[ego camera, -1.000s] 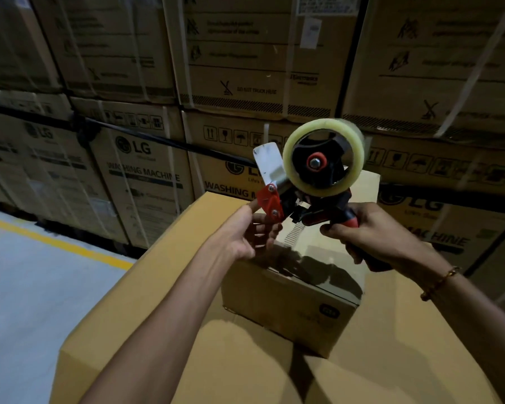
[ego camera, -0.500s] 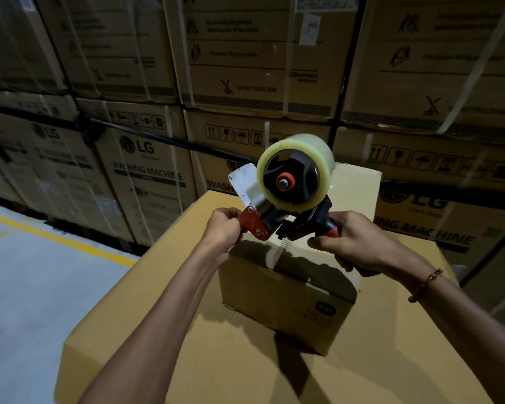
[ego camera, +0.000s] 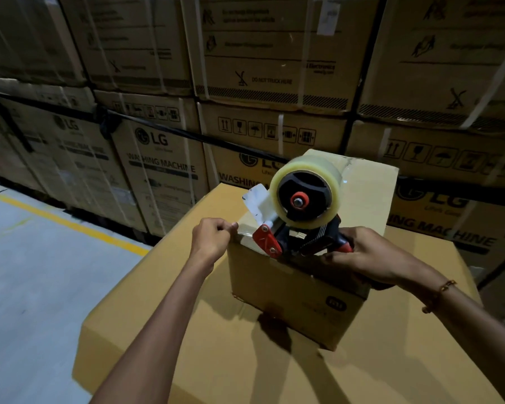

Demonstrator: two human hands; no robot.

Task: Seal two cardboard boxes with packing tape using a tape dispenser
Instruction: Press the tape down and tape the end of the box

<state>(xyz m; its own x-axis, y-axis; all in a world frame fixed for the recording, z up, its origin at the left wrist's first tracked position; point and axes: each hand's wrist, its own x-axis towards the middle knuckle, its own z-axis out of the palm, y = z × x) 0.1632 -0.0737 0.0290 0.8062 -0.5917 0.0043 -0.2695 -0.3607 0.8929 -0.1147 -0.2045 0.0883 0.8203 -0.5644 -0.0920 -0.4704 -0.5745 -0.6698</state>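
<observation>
Thin, perhaps gold bracelet (ego camera: 436, 295), right wrist

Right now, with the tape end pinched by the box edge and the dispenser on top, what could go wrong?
1. The left hand pinches only a short tape strip at the small box's top edge; it may slip free or stick to the fingers.
2. Neither hand grips the small box itself, which sits loose on the large box, so pulling the tape dispenser with the right hand could drag it.
</observation>
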